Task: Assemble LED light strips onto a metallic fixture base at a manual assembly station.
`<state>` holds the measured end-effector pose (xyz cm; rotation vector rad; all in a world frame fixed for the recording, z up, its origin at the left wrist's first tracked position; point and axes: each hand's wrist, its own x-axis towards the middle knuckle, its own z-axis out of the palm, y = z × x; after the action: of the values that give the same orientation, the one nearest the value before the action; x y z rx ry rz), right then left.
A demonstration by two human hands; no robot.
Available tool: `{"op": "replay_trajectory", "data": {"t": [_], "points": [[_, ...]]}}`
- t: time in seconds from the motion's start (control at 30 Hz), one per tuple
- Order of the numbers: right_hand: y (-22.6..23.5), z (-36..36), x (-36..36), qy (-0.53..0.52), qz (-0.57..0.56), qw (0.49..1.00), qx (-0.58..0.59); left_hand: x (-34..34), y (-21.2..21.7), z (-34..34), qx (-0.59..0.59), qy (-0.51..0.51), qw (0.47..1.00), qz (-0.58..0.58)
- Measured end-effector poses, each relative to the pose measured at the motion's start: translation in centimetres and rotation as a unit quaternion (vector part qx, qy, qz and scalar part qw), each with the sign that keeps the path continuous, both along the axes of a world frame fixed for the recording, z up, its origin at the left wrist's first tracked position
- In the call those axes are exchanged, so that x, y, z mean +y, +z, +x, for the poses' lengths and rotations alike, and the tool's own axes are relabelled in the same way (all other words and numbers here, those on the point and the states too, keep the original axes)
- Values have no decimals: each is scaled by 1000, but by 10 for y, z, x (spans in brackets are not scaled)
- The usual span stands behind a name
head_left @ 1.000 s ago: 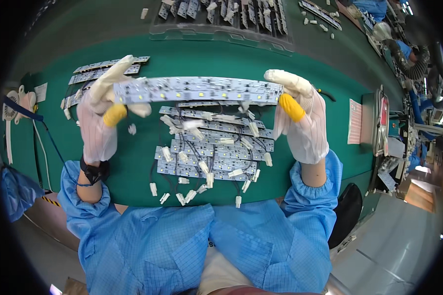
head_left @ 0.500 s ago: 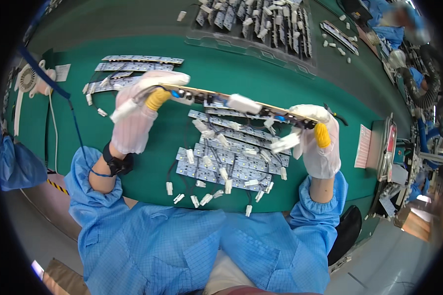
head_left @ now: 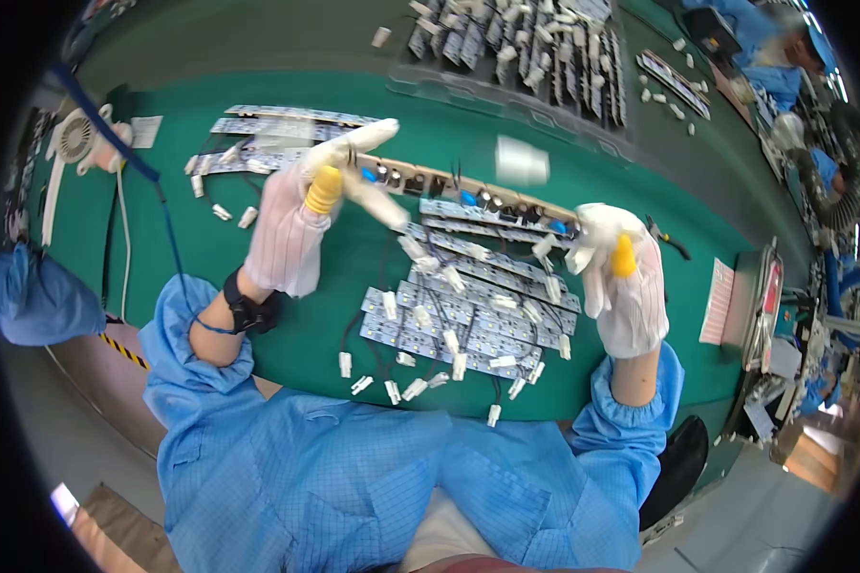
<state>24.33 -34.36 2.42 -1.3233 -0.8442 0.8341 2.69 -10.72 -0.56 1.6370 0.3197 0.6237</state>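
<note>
A long narrow circuit board (head_left: 487, 199) with capacitors and blue parts along it stretches between my gloved hands, edge up. At its left end is my left hand (head_left: 301, 205), its yellow-capped thumb below the board and one finger stretched out along the far side. My right hand (head_left: 626, 277), also yellow-capped at the thumb, grips the other end. A blurred white connector (head_left: 523, 159) hangs beyond the board's far edge. An elongated white shape (head_left: 377, 199), too smeared to identify, is next to my left hand. Overlapping LED boards (head_left: 459, 320) with wires and white connectors lie just nearer.
More LED boards (head_left: 282, 129) lie at the far left near a small fan (head_left: 76, 138). A clear tray (head_left: 506, 95) of upright boards stands at the back. Cutters (head_left: 669, 239) and a printed sheet (head_left: 719, 301) are at right; a blue cord (head_left: 172, 239) runs to my left wrist.
The board's left end has shifted right and slightly up, with my left hand. White connectors on it have swung, one toward the far side. My view has shifted slightly.
</note>
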Motion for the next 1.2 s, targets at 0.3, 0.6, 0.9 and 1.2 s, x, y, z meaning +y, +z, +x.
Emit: {"op": "replay_trajectory", "data": {"t": [0.3,0.6,0.9,1.2], "points": [[21,-10,19,-16,-69,995,67,44,29,-8,-9,153,988,-6],[-2,213,50,-309,-385,626,-603,173,-1,-43,306,152,882,324],[-46,366,88,-168,-406,609,-661,137,21,-28,315,289,758,492],[-40,345,44,-145,-395,546,-724,89,22,-7,198,209,828,481]]}}
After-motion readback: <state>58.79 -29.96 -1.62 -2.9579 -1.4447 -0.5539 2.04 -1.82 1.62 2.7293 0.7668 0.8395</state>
